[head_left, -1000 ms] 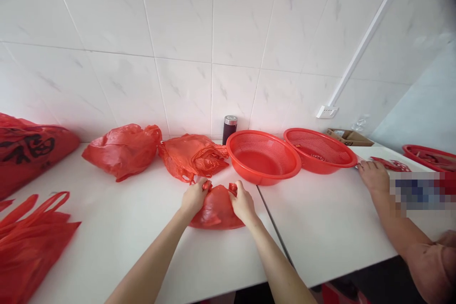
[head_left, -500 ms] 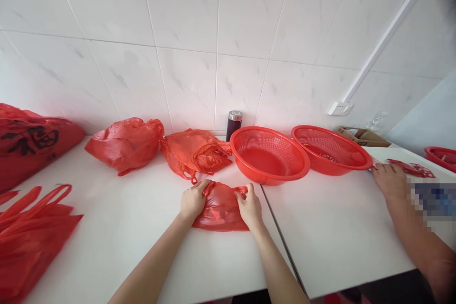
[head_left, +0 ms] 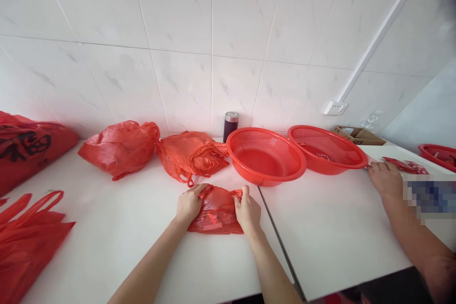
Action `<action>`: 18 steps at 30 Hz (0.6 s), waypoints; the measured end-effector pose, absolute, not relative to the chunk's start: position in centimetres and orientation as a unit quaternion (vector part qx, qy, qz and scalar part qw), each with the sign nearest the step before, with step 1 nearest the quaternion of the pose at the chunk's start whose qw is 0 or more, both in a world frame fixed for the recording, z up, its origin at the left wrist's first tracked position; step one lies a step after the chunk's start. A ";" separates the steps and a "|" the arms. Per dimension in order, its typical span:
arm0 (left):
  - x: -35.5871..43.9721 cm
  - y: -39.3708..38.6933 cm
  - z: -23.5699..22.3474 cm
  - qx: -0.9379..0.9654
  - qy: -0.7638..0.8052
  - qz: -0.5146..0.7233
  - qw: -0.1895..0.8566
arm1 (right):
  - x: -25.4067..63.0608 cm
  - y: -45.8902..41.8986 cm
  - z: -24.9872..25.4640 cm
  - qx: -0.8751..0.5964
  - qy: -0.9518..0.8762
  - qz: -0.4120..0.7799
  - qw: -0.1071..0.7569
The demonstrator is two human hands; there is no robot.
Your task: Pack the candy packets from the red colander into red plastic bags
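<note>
A small filled red plastic bag [head_left: 215, 211] lies on the white table [head_left: 135, 247] in front of me. My left hand [head_left: 188, 204] grips its left handle, fingers closed. My right hand [head_left: 247, 210] grips its right handle, fingers closed as well. Both hands rest on the tabletop at the bag's sides. Just beyond the bag stands an empty red plastic colander [head_left: 265, 156].
Two stuffed red bags [head_left: 121, 148] [head_left: 190, 154] lie by the tiled wall, a dark flask [head_left: 230, 126] behind them. A second red colander [head_left: 326, 148] sits further right. Flat red bags [head_left: 28, 237] lie at the left. Another person's hand [head_left: 384, 179] rests on the table at the right.
My hands have drawn closer together, bunching the small bag between them. The view has shifted slightly. The other person's hand has stayed near the right colander.
</note>
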State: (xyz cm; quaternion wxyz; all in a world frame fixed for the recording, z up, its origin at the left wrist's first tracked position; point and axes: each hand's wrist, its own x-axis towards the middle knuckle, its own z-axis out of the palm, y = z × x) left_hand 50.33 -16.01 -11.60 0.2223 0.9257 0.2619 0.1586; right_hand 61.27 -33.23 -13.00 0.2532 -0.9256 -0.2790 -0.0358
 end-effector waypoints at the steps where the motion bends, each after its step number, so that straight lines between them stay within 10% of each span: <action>1: 50.4 -15.9 -11.7 0.923 0.265 0.157 0.229 | 61.3 -33.2 -12.9 -0.927 -0.281 -0.037 0.244; 18: 44.7 -15.9 -10.2 0.831 0.364 0.165 0.386 | 61.0 -33.6 -13.3 -0.915 -0.340 -0.052 0.212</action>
